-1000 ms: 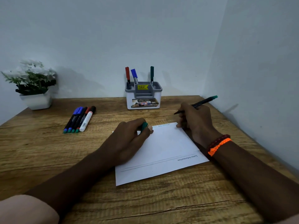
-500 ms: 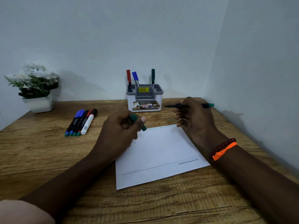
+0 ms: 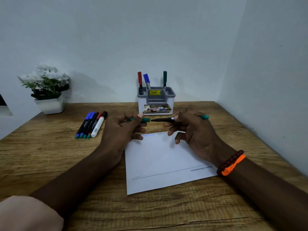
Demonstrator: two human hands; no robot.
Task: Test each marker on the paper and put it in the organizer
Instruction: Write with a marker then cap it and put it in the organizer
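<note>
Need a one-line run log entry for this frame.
phase: recapping | left hand: holds green cap | right hand: holds green marker | organizer: three markers | table: five left

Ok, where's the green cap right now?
Head view, centre: the green cap is pinched in the left hand, just left of the marker tip, in front of the organizer.

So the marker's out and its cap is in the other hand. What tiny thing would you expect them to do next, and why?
Probably push the green cap onto the marker. The left hand pinches the cap with its opening facing the bare tip, which the right hand aims at it across a small gap. Zigzag test marks already sit on the paper, so capping likely comes before the organizer.
</note>
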